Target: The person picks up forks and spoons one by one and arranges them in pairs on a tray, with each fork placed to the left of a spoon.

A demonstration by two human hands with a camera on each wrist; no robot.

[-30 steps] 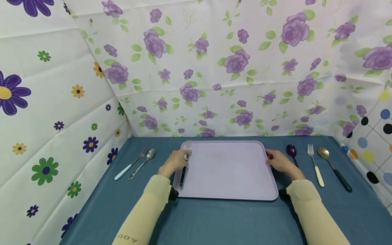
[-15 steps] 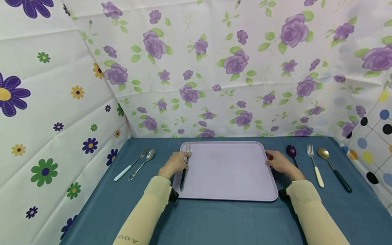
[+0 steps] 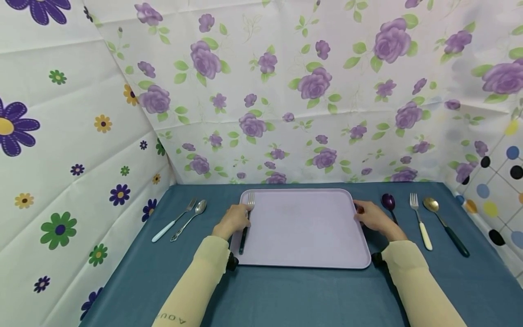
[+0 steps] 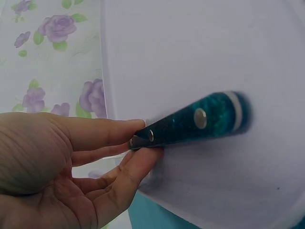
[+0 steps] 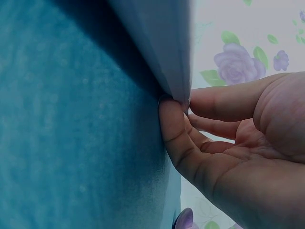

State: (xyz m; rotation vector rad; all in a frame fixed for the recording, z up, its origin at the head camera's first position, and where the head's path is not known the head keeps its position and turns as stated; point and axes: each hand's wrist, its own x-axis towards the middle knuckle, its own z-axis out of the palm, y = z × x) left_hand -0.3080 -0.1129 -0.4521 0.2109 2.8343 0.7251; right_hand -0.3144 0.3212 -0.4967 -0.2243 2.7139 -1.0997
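The fork (image 3: 246,220) lies in the tray (image 3: 304,229) along its left rim, tines away. The left hand (image 3: 234,219) pinches its dark handle (nearest hand); the right hand (image 3: 371,216) pinches the tray's right rim

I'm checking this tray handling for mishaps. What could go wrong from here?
1. The dark-handled fork lies at the very left edge of the lilac tray, pinched by the left hand; released carelessly, it might slide off the rim.
2. The right hand pinches only the tray's right rim; lifting there could tilt the tray.
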